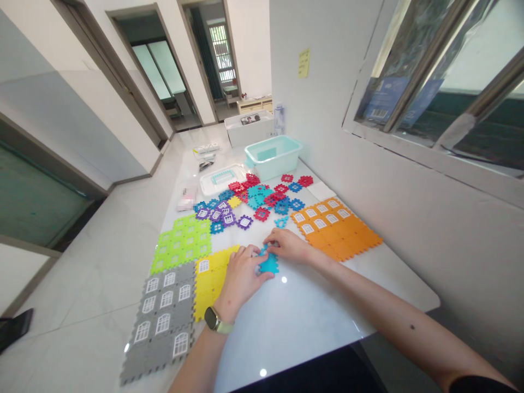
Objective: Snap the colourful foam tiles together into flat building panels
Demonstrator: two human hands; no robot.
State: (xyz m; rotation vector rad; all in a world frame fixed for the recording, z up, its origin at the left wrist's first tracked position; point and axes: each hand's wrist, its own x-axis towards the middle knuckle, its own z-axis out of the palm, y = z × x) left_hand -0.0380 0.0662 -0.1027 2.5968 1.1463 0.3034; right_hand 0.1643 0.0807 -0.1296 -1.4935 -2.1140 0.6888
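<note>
Both hands meet over teal interlocking tiles [269, 264] lying on the white table [311, 311]. My left hand [241, 275], with a watch on its wrist, has its fingers curled onto the near teal tile. My right hand [289, 244] pinches the far edge of the teal pieces with bent fingers. A yellow tile panel [209, 281] lies just left of my left hand. An orange panel [335, 228] lies to the right, beyond my right hand.
A grey panel with white windows [161, 319] and a lime green panel [182, 242] lie at the left. Several loose red, blue, purple and teal tiles [256, 199] are heaped further back. Behind them stand a mint bin [273, 156], its lid [221, 179] and a white box [249, 128].
</note>
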